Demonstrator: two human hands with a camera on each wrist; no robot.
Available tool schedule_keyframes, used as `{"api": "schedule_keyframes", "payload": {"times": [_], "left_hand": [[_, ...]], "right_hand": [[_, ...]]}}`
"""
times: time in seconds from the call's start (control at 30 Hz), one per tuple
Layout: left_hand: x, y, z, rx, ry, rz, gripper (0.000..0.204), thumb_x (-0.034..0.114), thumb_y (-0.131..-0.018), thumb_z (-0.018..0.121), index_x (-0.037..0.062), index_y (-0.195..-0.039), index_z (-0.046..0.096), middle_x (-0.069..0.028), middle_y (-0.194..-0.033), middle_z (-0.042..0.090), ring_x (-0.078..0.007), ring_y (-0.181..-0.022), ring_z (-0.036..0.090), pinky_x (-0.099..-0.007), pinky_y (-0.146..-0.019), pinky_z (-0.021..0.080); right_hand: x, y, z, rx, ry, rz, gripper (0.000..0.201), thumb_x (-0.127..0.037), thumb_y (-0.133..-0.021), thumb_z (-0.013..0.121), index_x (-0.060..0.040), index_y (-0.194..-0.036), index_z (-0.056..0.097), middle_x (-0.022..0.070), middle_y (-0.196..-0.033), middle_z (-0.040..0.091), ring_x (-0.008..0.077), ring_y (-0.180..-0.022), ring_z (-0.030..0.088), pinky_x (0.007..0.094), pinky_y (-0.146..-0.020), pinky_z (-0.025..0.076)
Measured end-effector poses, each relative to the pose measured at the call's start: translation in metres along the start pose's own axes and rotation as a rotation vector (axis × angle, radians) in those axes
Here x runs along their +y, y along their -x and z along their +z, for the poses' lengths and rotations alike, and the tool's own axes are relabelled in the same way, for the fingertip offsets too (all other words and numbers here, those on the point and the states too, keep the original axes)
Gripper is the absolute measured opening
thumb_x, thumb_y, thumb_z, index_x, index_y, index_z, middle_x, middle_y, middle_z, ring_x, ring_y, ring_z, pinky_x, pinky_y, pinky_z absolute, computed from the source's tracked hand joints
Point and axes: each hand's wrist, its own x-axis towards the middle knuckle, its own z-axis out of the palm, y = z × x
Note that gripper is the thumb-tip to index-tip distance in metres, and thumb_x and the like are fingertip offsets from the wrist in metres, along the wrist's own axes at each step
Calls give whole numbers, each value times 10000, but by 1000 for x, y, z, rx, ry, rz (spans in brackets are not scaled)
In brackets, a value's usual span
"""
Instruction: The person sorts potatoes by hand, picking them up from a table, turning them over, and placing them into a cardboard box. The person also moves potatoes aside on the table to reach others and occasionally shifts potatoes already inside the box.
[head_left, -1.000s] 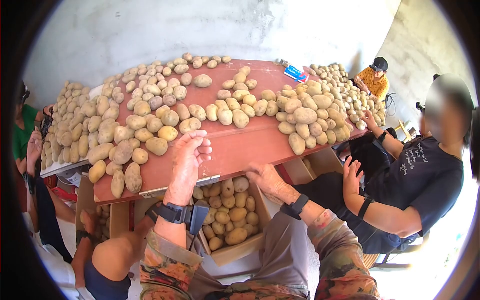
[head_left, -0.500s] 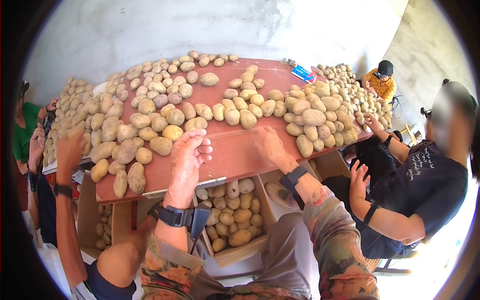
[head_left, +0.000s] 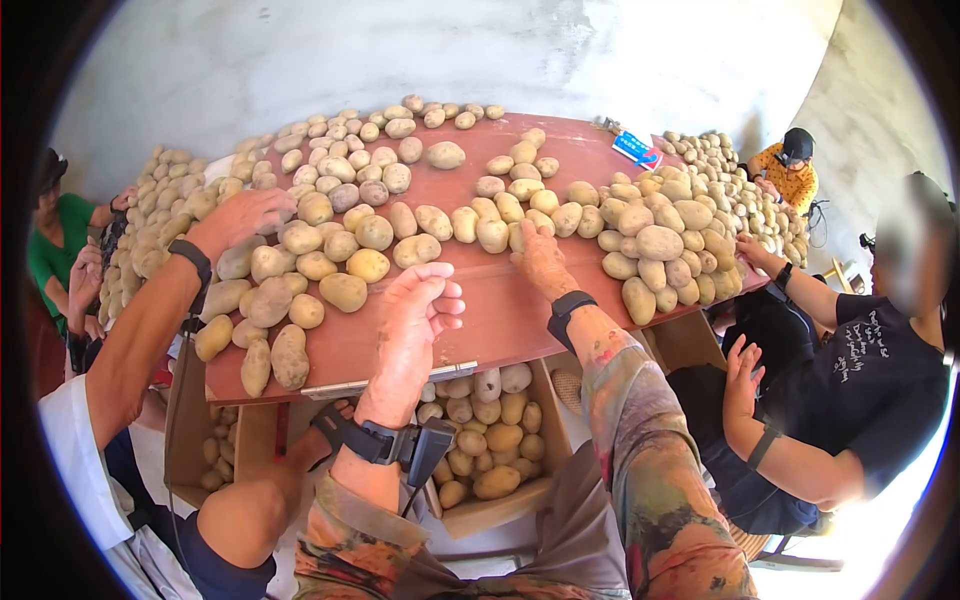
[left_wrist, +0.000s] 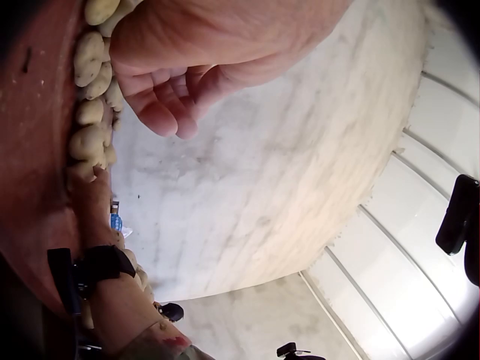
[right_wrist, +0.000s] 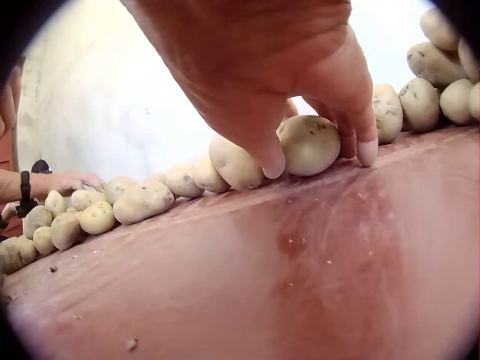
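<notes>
My right hand (head_left: 543, 262) reaches onto the red tabletop (head_left: 480, 325) at the near side of a row of potatoes. In the right wrist view its thumb and fingers (right_wrist: 365, 148) stand around both sides of one pale potato (right_wrist: 309, 146), with other potatoes close on either side. My left hand (head_left: 415, 315), empty, hangs over the table's front edge with its fingers loosely bent; the left wrist view shows the same hand (left_wrist: 217, 49) with nothing in it.
A potato heap (head_left: 660, 243) lies to the right and more potatoes (head_left: 343, 291) to the left. An open box (head_left: 497, 514) of potatoes stands below the table edge. From the left a person's arm (head_left: 143, 345) reaches over the potatoes; another person (head_left: 850, 390) sits at the right.
My right hand has moved forward from the table's edge to the potato row and its fingers are around a potato. At the left, another person's arm has come in over the potatoes.
</notes>
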Motion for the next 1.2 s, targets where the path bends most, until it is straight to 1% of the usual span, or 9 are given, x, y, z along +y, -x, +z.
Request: {"api": "schedule_keyframes", "payload": {"times": [0.2, 0.3, 0.4, 0.5, 0.7, 0.8, 0.9, 0.93, 1.2], "left_hand": [[0, -2, 0, 4, 4, 0, 168, 84, -931, 499, 34, -1061, 593, -56, -838, 629, -134, -693, 614, -264, -584, 513], [0, -1, -1, 4, 2, 4, 172, 84, -929, 498, 32, -1064, 592, -54, -838, 627, -132, -695, 611, -263, -587, 512], [0, 0, -2, -5, 9, 13, 176, 87, -929, 496, 31, -1066, 591, -53, -838, 626, -131, -698, 610, -263, -590, 511], [1, 4, -1, -1, -3, 15, 177, 92, -931, 494, 33, -1067, 591, -52, -841, 625, -129, -698, 609, -264, -591, 511], [3, 5, 0, 0, -32, 4, 179, 108, -936, 496, 35, -1077, 579, -49, -846, 626, -125, -695, 608, -264, -591, 511], [2, 4, -2, 20, -49, -10, 174, 111, -937, 504, 34, -1074, 580, -48, -849, 631, -124, -697, 612, -260, -588, 510], [1, 5, -2, -2, -46, -2, 169, 103, -935, 511, 33, -1070, 584, -50, -849, 635, -126, -700, 616, -259, -587, 511], [0, 5, -3, -12, -35, -3, 167, 97, -934, 514, 28, -1067, 587, -54, -847, 638, -128, -700, 618, -261, -587, 513], [1, 6, -5, -26, -38, 0, 183, 103, -936, 513, 16, -1087, 569, -59, -862, 631, -134, -716, 614, -267, -609, 514]], "right_hand": [[1, 8, -7, -9, -59, -4, 538, -210, -732, 714, -99, -1176, 432, 231, -1206, 481, 429, -1102, 527, 516, -902, 457], [8, 24, -15, -25, -15, -94, 484, -214, -728, 696, -81, -1116, 439, 237, -1179, 495, 448, -1040, 551, 522, -889, 455], [12, 49, -21, -27, -29, -111, 514, -216, -731, 677, -86, -1166, 436, 229, -1157, 501, 435, -1066, 529, 515, -897, 449], [27, 71, -11, 100, -177, -206, 562, -213, -729, 664, -98, -1227, 430, 216, -1159, 501, 418, -1089, 505, 499, -924, 435], [41, 97, -11, 35, -325, -234, 567, -225, -736, 657, -94, -1252, 463, 196, -1201, 514, 379, -1117, 497, 444, -964, 415], [47, 115, -10, 13, -594, -166, 544, -240, -756, 655, -80, -1248, 490, 192, -1174, 564, 351, -1114, 527, 405, -968, 412], [47, 124, -11, -24, -793, -191, 493, -230, -793, 643, -37, -1227, 514, 117, -1120, 613, 225, -1068, 563, 345, -955, 415], [43, 128, -21, -142, -846, -162, 432, -211, -804, 629, -28, -1185, 539, 79, -1121, 604, 177, -1066, 537, 332, -952, 405], [55, 129, -32, -354, -1034, -112, 371, -334, -854, 599, -39, -1079, 603, 50, -1017, 624, 137, -1007, 528, 298, -923, 392]]}}
